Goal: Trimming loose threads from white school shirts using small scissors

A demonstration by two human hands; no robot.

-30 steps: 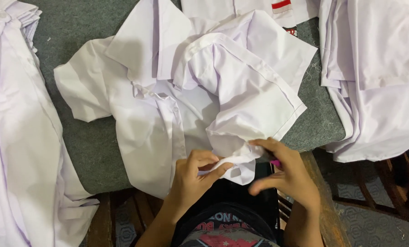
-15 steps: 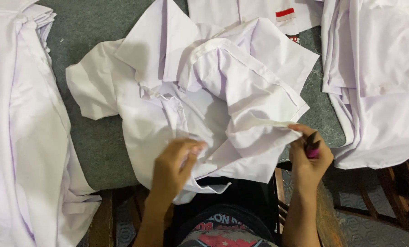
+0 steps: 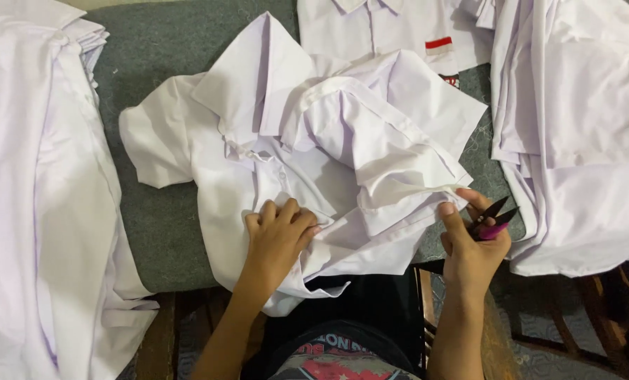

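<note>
Shirt [image 3: 328,162] (crumpled) under left hand [image 3: 278,232].

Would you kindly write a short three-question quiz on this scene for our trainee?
1. True or false: the left hand presses flat on the white shirt.
2. What does the right hand hold besides a fold of cloth? A) thread snips B) a ruler C) an iron
3. What colour is the table cover?

Key: 1 true. 2 A, the dark thread snips with pink trim. 3 grey.
</note>
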